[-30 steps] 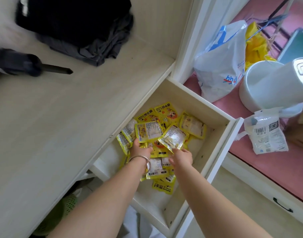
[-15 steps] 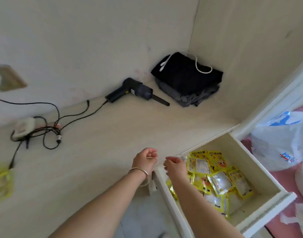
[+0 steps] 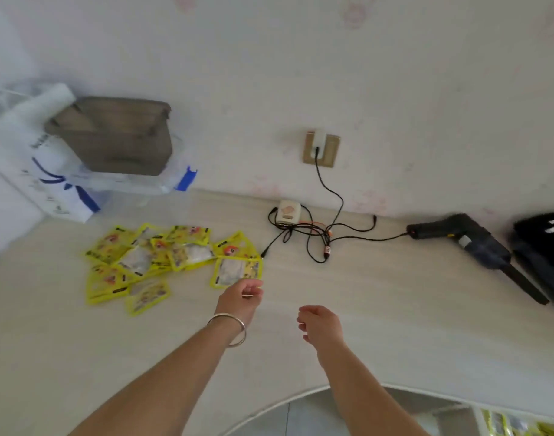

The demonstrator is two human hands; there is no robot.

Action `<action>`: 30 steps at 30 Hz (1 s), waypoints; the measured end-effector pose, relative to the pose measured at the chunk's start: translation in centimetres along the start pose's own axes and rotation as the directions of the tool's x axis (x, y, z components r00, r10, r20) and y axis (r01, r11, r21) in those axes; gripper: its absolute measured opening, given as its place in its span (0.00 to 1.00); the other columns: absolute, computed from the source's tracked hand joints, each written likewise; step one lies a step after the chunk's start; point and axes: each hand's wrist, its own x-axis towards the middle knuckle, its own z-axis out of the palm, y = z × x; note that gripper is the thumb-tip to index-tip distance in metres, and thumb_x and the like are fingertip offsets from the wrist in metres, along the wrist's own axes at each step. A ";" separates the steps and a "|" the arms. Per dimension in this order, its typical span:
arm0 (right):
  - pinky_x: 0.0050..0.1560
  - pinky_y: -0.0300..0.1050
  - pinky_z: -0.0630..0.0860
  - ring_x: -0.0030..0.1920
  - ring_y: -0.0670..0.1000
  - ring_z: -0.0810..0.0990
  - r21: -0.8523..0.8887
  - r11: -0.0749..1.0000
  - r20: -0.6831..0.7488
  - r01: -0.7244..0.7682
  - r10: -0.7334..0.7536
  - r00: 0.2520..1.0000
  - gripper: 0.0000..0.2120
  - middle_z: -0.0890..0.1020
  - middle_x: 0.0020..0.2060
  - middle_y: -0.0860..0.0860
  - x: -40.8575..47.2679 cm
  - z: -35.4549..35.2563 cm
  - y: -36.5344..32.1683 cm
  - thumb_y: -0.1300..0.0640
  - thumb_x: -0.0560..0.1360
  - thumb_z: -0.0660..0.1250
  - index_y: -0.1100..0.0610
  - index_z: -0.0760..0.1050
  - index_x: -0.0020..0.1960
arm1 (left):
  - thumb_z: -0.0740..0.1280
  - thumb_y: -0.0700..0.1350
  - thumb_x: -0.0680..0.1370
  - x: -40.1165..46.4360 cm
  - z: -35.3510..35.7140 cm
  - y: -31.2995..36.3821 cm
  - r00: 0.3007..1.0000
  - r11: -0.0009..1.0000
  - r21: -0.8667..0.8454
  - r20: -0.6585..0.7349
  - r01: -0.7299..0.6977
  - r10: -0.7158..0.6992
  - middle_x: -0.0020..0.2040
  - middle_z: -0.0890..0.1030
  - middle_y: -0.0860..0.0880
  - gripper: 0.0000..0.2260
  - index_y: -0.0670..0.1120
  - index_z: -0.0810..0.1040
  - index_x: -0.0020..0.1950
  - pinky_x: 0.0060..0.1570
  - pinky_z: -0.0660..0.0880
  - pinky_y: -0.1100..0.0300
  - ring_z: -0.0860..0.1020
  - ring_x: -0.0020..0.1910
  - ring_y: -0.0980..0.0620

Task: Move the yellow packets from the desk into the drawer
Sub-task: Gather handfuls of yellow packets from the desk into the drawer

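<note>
Head view looks down on a pale wood-grain desk (image 3: 395, 309) set against a light wall. At centre left of the frame lies a loose heap of yellow foil packets (image 3: 162, 262) with clear windows and printed labels, overlapping one another on the desk surface. The left hand (image 3: 241, 298), wearing a thin silver bangle (image 3: 230, 328) at the wrist, reaches over the desk with its fingers loosely curled and holding nothing; its fingertips sit just at the lower edge of the rightmost packet of the heap, though whether they touch it I cannot tell. The right hand (image 3: 321, 324) hovers near the centre of the frame, well apart from the packets, fingers relaxed and slightly bent, also holding nothing. In the lower right corner a sliver of the white open drawer (image 3: 476, 420) shows, with more yellow packets (image 3: 517, 427) lying inside it. At upper left stands a grey-brown lidded box (image 3: 118, 136) beside white plastic bags with blue print (image 3: 49, 171). Above centre a brass-coloured wall socket (image 3: 321, 149) carries a plug, and tangled black cables (image 3: 319, 234) run from it across the desk past a small white adapter (image 3: 288, 212). At the right edge lies a black handheld tool with a long nozzle (image 3: 476, 243), next to a dark folded cloth (image 3: 542, 247).
</note>
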 end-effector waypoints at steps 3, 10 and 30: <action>0.35 0.39 0.72 0.34 0.48 0.77 -0.094 0.995 0.072 0.026 -0.019 0.997 0.06 0.80 0.37 0.51 -0.2 6.4 -1.0 0.63 0.73 0.64 0.54 0.77 0.43 | 0.67 0.39 0.75 0.5 -6.1 -3.7 0.994 0.998 -0.020 -0.087 0.067 -0.069 0.42 0.79 0.49 0.08 0.50 0.80 0.51 0.48 0.71 0.62 0.77 0.44 0.52; 0.42 0.45 0.73 0.40 0.52 0.77 -0.390 0.904 0.178 0.174 -0.112 0.978 0.06 0.79 0.41 0.50 1.2 14.9 -3.9 0.61 0.72 0.65 0.53 0.77 0.47 | 0.65 0.39 0.76 2.1 -13.9 -9.0 0.944 0.972 -0.105 -0.239 0.209 -0.229 0.46 0.79 0.49 0.09 0.47 0.80 0.54 0.52 0.70 0.61 0.77 0.50 0.50; 0.74 0.52 0.58 0.75 0.59 0.53 -0.931 0.164 0.291 0.326 -0.204 0.935 0.51 0.54 0.75 0.56 12.9 18.6 -8.1 0.40 0.64 0.75 0.48 0.49 0.76 | 0.65 0.46 0.76 10.6 -17.9 -11.1 0.825 0.886 0.155 -0.462 0.437 -0.326 0.60 0.77 0.46 0.10 0.48 0.79 0.56 0.59 0.73 0.53 0.75 0.60 0.45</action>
